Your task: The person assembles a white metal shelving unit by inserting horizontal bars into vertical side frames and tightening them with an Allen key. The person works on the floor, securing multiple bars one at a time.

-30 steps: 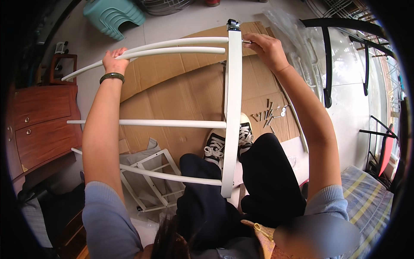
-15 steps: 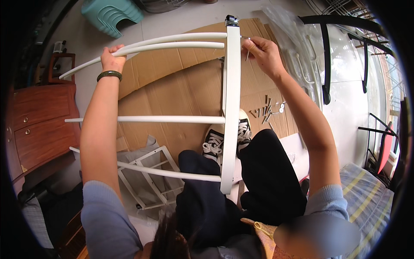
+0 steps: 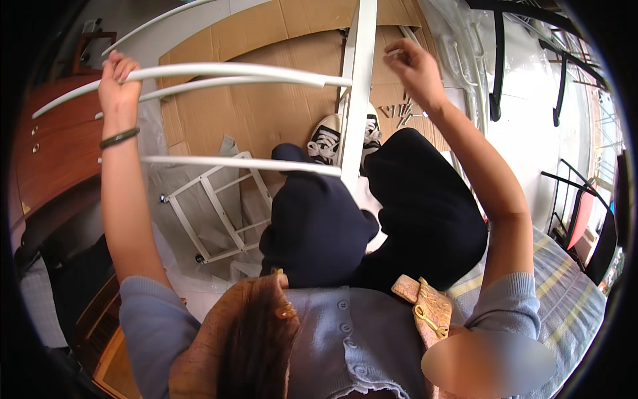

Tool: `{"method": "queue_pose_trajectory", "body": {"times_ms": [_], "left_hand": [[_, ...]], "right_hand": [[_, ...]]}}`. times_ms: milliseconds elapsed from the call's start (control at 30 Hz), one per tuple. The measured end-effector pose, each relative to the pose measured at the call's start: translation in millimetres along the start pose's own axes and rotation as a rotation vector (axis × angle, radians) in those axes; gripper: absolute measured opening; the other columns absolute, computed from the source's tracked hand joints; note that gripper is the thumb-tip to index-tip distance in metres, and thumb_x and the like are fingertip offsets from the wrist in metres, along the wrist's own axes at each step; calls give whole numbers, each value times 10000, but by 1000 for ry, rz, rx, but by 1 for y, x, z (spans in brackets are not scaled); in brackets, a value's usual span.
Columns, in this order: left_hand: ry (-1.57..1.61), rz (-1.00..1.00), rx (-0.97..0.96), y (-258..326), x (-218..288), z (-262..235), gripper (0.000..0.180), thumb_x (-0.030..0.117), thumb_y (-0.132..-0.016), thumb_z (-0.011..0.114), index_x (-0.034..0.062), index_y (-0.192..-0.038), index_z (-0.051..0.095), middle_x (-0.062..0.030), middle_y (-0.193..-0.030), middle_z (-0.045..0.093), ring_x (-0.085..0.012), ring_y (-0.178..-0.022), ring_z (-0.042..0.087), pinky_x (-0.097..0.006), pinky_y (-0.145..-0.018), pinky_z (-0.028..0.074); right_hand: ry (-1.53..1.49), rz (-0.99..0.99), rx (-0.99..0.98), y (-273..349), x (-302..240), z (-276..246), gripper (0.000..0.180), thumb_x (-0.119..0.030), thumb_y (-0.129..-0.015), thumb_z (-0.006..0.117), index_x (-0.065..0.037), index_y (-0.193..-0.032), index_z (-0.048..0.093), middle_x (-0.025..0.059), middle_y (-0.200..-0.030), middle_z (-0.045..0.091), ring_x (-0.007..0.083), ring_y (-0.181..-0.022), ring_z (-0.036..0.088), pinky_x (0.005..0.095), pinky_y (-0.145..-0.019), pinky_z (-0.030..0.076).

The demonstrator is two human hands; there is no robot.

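My left hand point(image 3: 121, 78) is wrapped round a white curved tube point(image 3: 232, 70) at the left. The tube's right end overlaps another white bar point(image 3: 199, 88) behind it and stops short of a long white post point(image 3: 359, 86). That post stands between my legs, with a lower white bar point(image 3: 246, 163) running to it and a further bar point(image 3: 156, 25) at the top left. Just right of the post, my right hand point(image 3: 413, 70) has its fingers pinched together. A small thing seems to be at its fingertips, too small to name. Several bolts point(image 3: 402, 112) lie on the cardboard below that hand.
Cardboard point(image 3: 259, 126) covers the floor under the post and my shoes point(image 3: 325, 141). A small white frame point(image 3: 216, 206) lies at the left on grey sheeting. Farther left is a reddish wooden cabinet point(image 3: 60, 143). Black metal legs point(image 3: 498, 63) and plastic-wrapped tubes point(image 3: 458, 50) are at the right.
The view has tilted, so the frame sits higher in the picture. My left hand has brought its tube nearer. My right hand has come nearer along the post; the L-shaped key no longer shows clearly.
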State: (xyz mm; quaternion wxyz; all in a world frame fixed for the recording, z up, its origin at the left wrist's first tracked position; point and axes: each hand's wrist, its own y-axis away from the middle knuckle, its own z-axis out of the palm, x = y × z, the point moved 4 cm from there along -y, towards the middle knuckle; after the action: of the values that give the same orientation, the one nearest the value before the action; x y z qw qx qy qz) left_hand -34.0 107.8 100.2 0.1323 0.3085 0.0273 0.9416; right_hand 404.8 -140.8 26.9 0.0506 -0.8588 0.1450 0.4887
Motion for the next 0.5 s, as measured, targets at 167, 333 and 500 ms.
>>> {"method": "queue_pose_trajectory", "body": {"times_ms": [167,333,500], "left_hand": [[-454,184,-68,121,28,57,233,160,-929,393,-44,-987,491,1,-609,332,-62,-472,277,-195,-432,262],[-924,447,-14,197,39,68,225,148,-921,425,-45,-1008,503,7,-624,368,-51,-507,299,-189,-470,276],[-1031,720,52,245,55,99,223,131,-916,434,-57,-1011,507,8,-617,369,-49,-519,302,-185,-483,287]], "right_hand": [[425,187,-258,70,-61,46,588,-298,-687,678,-5,-1104,386,212,-903,598,328,-860,598,381,-764,472],[318,369,-103,105,-58,53,678,-277,-669,687,28,-1121,286,243,-960,569,340,-894,587,374,-779,472],[364,530,-186,157,-26,78,610,-436,-722,587,70,-1045,478,253,-998,573,342,-947,569,377,-818,443]]}}
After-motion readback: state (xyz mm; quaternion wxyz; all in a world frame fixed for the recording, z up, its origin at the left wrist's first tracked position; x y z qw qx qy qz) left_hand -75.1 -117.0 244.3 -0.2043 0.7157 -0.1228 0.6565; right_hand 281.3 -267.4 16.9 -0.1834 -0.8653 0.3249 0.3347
